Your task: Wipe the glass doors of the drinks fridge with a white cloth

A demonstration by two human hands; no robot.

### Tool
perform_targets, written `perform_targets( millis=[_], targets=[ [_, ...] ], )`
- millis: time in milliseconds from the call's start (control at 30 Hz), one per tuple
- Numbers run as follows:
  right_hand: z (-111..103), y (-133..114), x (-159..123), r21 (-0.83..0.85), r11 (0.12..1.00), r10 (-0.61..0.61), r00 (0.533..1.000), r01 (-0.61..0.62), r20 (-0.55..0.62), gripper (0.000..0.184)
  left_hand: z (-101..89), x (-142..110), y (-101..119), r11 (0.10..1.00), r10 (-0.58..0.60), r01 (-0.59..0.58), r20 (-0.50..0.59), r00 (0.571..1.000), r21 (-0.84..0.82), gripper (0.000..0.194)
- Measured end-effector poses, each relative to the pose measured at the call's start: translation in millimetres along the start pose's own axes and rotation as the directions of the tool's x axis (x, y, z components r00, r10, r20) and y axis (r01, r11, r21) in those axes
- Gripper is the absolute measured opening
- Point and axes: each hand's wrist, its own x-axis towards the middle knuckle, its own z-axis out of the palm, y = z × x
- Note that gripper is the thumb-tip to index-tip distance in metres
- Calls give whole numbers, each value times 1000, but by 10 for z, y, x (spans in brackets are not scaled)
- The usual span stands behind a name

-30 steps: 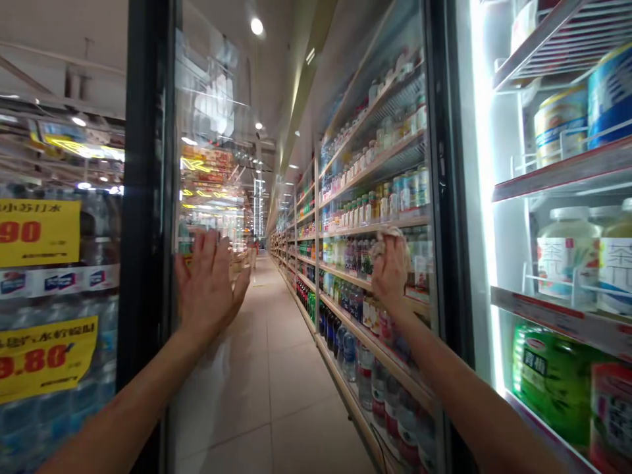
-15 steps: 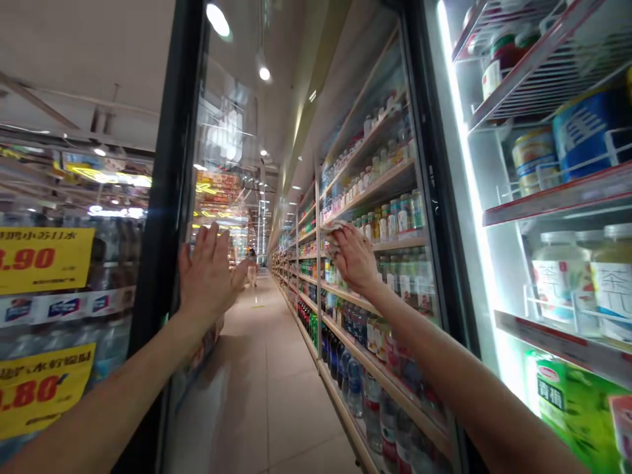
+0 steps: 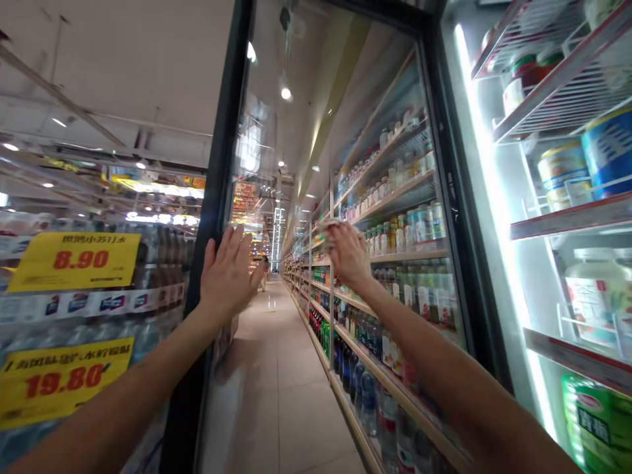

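A tall glass door (image 3: 306,355) with a black frame (image 3: 224,131) stands open in front of me. My left hand (image 3: 230,273) is spread, palm towards the glass, with its fingertips over the inner edge of the left frame post. My right hand (image 3: 349,260) is at the middle of the pane, fingers bent over a crumpled pale cloth (image 3: 330,225) that lies against the glass. The hand partly hides the cloth.
At right, a lit cooler holds wire shelves (image 3: 567,92), cans (image 3: 565,174), bottles (image 3: 595,296) and a green pack (image 3: 597,421). Stacked bottled drinks with yellow price signs (image 3: 74,260) stand at left. The pane shows an aisle and drink shelves.
My view has turned left, so the door and cooler sit further right. Relative to the door, my right hand with the cloth has moved left, and my left hand is closer to the frame post.
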Motion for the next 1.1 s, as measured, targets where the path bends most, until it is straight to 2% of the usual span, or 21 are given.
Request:
perform_targets(
  millis=[67,133,167,233,300,367,400,467,533,567,633,700,733,767,800,833,867,900,967,1033,1100],
  targets=[
    [-21,49,152,1,956,293,950,-295,-111,50,-74,37,-52,1000,-3,3,-15,1000,2,59],
    [12,-54,266,22,936,352,926,-352,-137,51,-129,69,-91,999,-37,37,-22,999,-4,60],
    [50,-177,284,29,958,287,952,-285,-110,51,-150,81,-107,998,-62,62,-26,998,-7,60],
    [144,-502,251,47,998,33,999,-32,-24,48,-180,92,-133,995,-102,101,-35,994,-10,59],
    [218,-779,190,85,967,-246,968,241,51,44,-206,84,-160,993,-115,114,-42,993,-10,58],
    [240,-886,190,112,910,-410,908,400,90,43,-233,65,-187,993,-116,115,-36,993,-10,58],
    [234,-878,221,105,920,-386,918,377,86,43,-248,53,-199,993,-116,116,-31,993,-12,58],
    [212,-814,300,67,986,-152,988,149,29,45,-272,32,-215,993,-118,118,-21,993,-17,58],
    [205,-807,309,51,999,22,999,-20,-32,48,-284,14,-219,993,-119,119,-14,993,-26,58],
    [213,-848,262,52,999,15,999,-13,-37,48,-284,6,-216,992,-123,122,-15,992,-30,59],
    [246,-991,80,68,980,-188,982,187,9,45,-274,-12,-204,991,-127,126,-18,992,-33,58],
    [279,-1110,-121,102,881,-469,880,462,70,40,-258,-34,-188,992,-120,119,-19,993,-30,58],
    [287,-1123,-188,119,823,-567,819,556,88,40,-250,-45,-179,993,-114,114,-18,993,-29,57],
    [286,-1097,-218,127,793,-608,788,596,96,40,-243,-57,-170,994,-108,108,-16,994,-29,57],
    [277,-1036,-213,122,814,-578,811,567,90,40,-237,-69,-159,994,-101,101,-11,995,-29,57],
    [262,-950,-182,103,879,-473,878,465,71,41,-230,-81,-146,995,-95,95,-5,995,-30,57],
    [244,-853,-143,79,947,-315,948,311,40,43,-223,-94,-130,995,-89,89,-1,996,-32,57],
    [225,-760,-115,58,987,-153,988,153,5,44,-215,-107,-112,996,-84,84,1,996,-34,57],
    [188,-617,-144,39,999,-7,999,8,-35,47,-192,-137,-66,997,-69,69,7,998,-38,58],
    [148,-528,-296,43,989,-144,990,144,3,47,-160,-173,-9,998,-50,51,16,999,-42,58],
    [101,-427,-478,69,926,-375,924,370,76,44,-119,-215,55,998,-30,32,30,999,-54,57]
  ],
)
